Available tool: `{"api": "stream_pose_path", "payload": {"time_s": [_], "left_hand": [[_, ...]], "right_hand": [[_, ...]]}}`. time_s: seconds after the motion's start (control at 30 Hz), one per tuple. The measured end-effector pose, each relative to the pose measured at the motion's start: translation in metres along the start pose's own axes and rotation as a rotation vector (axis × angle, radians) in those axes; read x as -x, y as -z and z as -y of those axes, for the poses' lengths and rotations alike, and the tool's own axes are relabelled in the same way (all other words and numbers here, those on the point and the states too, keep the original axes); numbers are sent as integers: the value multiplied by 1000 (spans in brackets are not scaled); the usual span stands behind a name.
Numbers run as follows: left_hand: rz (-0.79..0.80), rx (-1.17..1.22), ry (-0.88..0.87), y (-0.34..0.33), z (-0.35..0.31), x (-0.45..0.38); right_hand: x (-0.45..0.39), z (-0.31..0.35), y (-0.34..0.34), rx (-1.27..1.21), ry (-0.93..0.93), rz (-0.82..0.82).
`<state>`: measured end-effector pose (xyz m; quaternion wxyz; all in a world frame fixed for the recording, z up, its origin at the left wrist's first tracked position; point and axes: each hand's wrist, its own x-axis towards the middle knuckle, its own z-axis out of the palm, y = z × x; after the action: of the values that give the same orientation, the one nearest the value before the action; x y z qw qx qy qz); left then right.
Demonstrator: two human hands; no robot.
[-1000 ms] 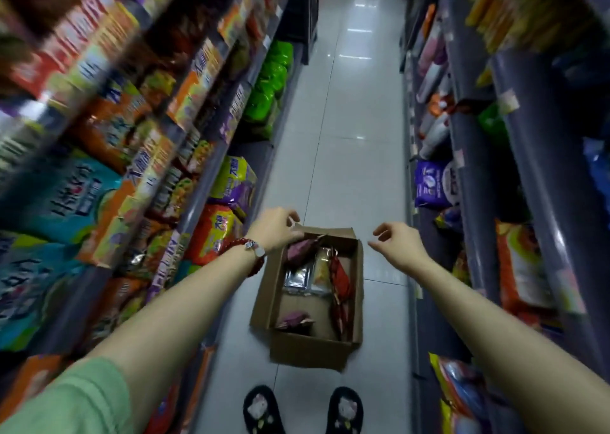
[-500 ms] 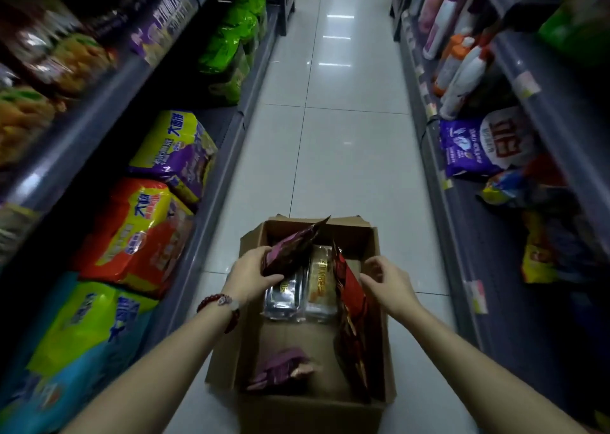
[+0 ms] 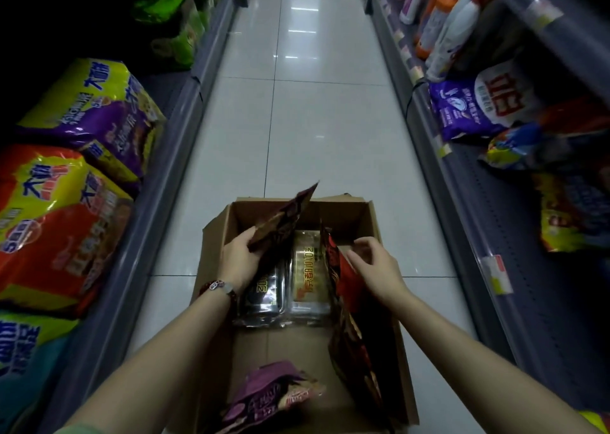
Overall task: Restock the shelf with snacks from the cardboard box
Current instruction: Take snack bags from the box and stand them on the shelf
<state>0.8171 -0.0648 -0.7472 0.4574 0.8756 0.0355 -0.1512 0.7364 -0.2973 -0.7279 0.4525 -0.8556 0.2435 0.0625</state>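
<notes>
Obscured and cropped items, aisle view

The cardboard box (image 3: 369, 222) is cut off by the bottom edge at its near end. The dark red snack bag (image 3: 284, 219) covers the fingertips of the left hand (image 3: 237, 258). Print on the silver packets (image 3: 310, 278) is partly hidden and blurred. The left shelf bag (image 3: 23, 351) runs off the left edge; right shelf packs (image 3: 571, 212) are too blurred to read.

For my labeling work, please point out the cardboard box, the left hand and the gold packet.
cardboard box (image 3: 372, 222): head view, inner right wall.
left hand (image 3: 238, 258): head view, back of hand.
gold packet (image 3: 308, 277): head view, printed front.
</notes>
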Motion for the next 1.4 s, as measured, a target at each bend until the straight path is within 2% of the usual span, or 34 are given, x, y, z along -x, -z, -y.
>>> {"api": "stream_pose_path", "payload": {"time_s": [0.27, 0.43, 0.63, 0.77, 0.83, 1.0, 1.23, 1.4], "left_hand": [[-10, 177, 47, 0, 0, 16], [-51, 289, 130, 2, 11, 27], [-39, 369, 180, 1, 21, 29], [-40, 409, 191, 3, 17, 31], [-45, 424, 195, 9, 7, 36], [-43, 467, 213, 43, -52, 71], [-82, 457, 222, 140, -183, 132], [-29, 550, 178, 229, -302, 178]], "right_hand": [[10, 3, -9, -127, 22, 106], [32, -2, -32, -96, 88, 256], [16, -3, -50, 17, 84, 177], [18, 5, -33, -179, 38, 208], [18, 9, -17, -262, -25, 152], [36, 61, 47, -480, -127, 4], [103, 201, 148, -602, -127, 96], [156, 313, 230, -644, -115, 214]]}}
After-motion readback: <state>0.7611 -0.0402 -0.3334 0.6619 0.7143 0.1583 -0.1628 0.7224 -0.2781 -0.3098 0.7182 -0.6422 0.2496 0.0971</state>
